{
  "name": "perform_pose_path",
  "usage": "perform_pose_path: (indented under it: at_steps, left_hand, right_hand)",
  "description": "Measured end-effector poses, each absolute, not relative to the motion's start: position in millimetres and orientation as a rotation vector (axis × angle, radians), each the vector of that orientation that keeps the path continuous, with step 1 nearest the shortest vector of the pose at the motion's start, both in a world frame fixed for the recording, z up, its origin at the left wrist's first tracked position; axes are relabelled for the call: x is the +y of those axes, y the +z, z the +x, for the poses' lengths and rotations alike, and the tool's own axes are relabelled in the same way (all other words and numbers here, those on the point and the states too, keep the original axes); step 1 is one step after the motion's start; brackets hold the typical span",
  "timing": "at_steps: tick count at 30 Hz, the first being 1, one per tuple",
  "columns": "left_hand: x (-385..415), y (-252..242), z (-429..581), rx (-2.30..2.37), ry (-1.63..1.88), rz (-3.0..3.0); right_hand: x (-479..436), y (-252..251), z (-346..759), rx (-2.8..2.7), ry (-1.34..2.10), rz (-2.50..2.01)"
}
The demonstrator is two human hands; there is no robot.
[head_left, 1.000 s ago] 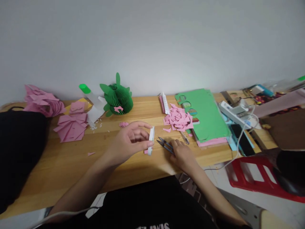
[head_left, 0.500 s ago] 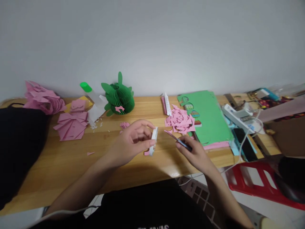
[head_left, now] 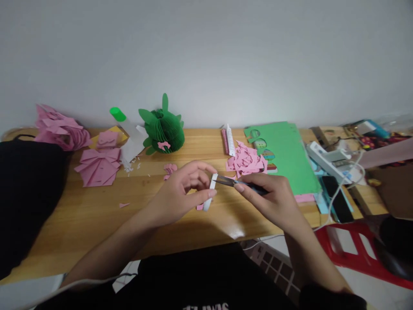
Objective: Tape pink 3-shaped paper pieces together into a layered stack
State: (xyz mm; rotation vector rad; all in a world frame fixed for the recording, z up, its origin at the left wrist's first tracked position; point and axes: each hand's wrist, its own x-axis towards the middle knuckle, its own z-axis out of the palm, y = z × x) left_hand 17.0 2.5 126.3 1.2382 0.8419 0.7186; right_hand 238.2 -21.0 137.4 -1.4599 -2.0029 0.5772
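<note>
My left hand (head_left: 187, 193) pinches a narrow white roll of tape (head_left: 208, 203) between thumb and fingertips, just over the table. My right hand (head_left: 271, 193) grips slim dark tweezers (head_left: 226, 181), whose tips meet the upper end of the tape. Whether the tips have caught anything is too small to tell. A small pink paper piece (head_left: 199, 207) shows beside the tape's lower end. Behind my left hand lie pink cut-outs (head_left: 169, 171). A pile of pink paper scraps (head_left: 247, 159) lies beyond my right hand.
A green honeycomb paper ball (head_left: 164, 131) stands near the wall, with a green-capped glue bottle (head_left: 118, 114) and folded pink paper (head_left: 98, 168) to its left. Green sheets (head_left: 284, 155), a white power strip (head_left: 329, 161) and a phone (head_left: 337, 198) are on the right.
My right hand has moved left and brought the tweezer tips from the scrap pile's edge to the tape. My left hand still holds the tape, nearly in place.
</note>
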Motion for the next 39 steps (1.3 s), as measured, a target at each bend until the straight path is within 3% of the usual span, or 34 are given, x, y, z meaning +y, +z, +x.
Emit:
perform_pose_path:
  at_steps: [39]
  left_hand:
    - [4.2, 127.2, 21.9, 0.898, 0.68, 1.154]
  right_hand:
    - [-16.3, 140.2, 241.5, -1.965, 0.748, -1.396]
